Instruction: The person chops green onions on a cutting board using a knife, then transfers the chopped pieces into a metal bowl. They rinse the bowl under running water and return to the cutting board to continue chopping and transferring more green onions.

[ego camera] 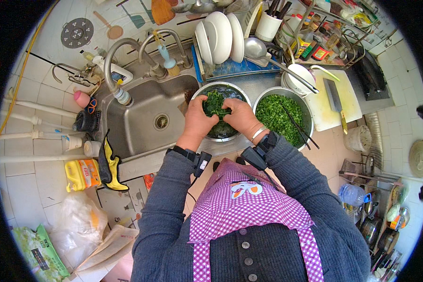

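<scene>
My left hand (199,118) and my right hand (242,114) together grip a clump of dark leafy greens (214,102). They hold it over a round metal basin (245,92) of dark water with more greens in it. To the right stands a second metal bowl (309,124), heaped with finely chopped greens (278,112). A pair of dark chopsticks (296,123) leans in that bowl, its ends reaching over the near rim. My fingers partly cover the clump, and my hands hide part of the basin.
Left of the basin lies a steel sink (137,125) with curved faucets (121,46). Behind stand white plates (216,37) in a rack. A ladle (257,49) rests near bowls (299,77). On the right, a cleaver (333,95) lies on a cutting board (313,105), its handle past the near edge.
</scene>
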The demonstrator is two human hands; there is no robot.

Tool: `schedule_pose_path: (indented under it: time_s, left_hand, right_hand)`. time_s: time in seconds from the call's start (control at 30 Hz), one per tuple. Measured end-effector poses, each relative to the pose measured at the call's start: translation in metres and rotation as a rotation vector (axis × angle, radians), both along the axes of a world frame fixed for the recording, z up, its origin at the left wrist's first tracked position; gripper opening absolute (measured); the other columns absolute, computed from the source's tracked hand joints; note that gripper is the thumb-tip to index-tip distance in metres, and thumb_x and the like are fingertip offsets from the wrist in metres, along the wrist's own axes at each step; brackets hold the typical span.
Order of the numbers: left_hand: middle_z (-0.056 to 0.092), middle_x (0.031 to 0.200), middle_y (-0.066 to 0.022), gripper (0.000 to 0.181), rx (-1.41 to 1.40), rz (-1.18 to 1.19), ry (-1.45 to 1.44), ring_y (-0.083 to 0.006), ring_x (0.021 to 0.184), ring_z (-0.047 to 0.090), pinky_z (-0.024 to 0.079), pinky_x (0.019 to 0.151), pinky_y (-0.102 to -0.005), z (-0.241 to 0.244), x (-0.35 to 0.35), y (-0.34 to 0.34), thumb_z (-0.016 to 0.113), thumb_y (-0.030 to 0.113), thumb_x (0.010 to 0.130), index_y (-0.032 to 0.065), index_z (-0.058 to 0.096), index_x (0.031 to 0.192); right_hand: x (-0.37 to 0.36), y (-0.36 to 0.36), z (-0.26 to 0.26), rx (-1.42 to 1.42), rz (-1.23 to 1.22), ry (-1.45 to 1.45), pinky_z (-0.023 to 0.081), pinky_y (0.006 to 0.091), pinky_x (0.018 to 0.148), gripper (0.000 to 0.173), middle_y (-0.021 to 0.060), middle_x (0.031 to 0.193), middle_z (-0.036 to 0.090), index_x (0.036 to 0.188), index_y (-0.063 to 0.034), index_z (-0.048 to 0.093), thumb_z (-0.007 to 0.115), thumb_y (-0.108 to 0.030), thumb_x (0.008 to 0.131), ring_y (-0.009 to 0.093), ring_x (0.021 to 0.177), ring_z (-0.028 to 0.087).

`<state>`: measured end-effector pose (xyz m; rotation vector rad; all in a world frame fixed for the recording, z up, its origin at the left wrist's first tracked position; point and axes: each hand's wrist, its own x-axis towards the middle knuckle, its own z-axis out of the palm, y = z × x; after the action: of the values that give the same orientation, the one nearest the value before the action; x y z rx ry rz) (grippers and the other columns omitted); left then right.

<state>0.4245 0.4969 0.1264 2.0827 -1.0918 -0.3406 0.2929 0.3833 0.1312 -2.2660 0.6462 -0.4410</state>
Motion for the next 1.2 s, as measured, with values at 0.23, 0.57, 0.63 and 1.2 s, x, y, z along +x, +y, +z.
schedule_pose_path:
  time_s: [0.23,0.57,0.63,1.2]
  left_hand:
    - [0.054,0.111,-0.0161,0.06,-0.054,0.001,-0.027,-0.0333,0.105,0.056,0.045,0.091,-0.0386,-0.016,-0.002,-0.005,0.075,0.017,0.064,0.0051,0.05,0.117]
    - [0.062,0.104,-0.0079,0.067,0.118,-0.018,0.872,-0.0169,0.09,0.06,0.046,0.074,-0.0291,0.016,0.023,-0.01,0.071,0.022,0.078,0.0048,0.043,0.137]
    - [0.062,0.097,-0.0045,0.058,0.075,0.03,0.898,-0.0136,0.082,0.057,0.043,0.064,-0.026,0.019,0.013,-0.014,0.068,0.02,0.077,0.005,0.05,0.131]
    - [0.057,0.113,-0.0108,0.057,-0.359,0.263,0.988,-0.0184,0.098,0.056,0.046,0.078,-0.0318,-0.006,0.042,-0.014,0.068,0.012,0.082,-0.0012,0.042,0.131]
  right_hand:
    - [-0.004,0.001,0.0,-0.008,-0.025,-0.038,0.049,0.0372,0.069,0.024,0.0145,0.083,0.061,0.088,-0.0046,0.06,0.068,-0.004,0.065,0.033,0.077,0.061]
    - [-0.006,0.003,0.009,-0.184,0.122,-0.138,0.047,0.0397,0.077,0.021,0.0121,0.082,0.061,0.084,-0.0055,0.059,0.066,0.0,0.064,0.034,0.082,0.059]
    - [-0.005,0.004,0.008,-0.195,0.131,-0.17,0.047,0.0415,0.077,0.021,0.0118,0.083,0.061,0.083,-0.0059,0.059,0.065,0.0,0.063,0.035,0.082,0.059]
    - [-0.024,0.014,-0.011,-0.031,0.133,0.056,0.048,0.0428,0.077,0.029,0.0159,0.09,0.064,0.095,-0.0069,0.061,0.071,-0.007,0.068,0.036,0.087,0.061]
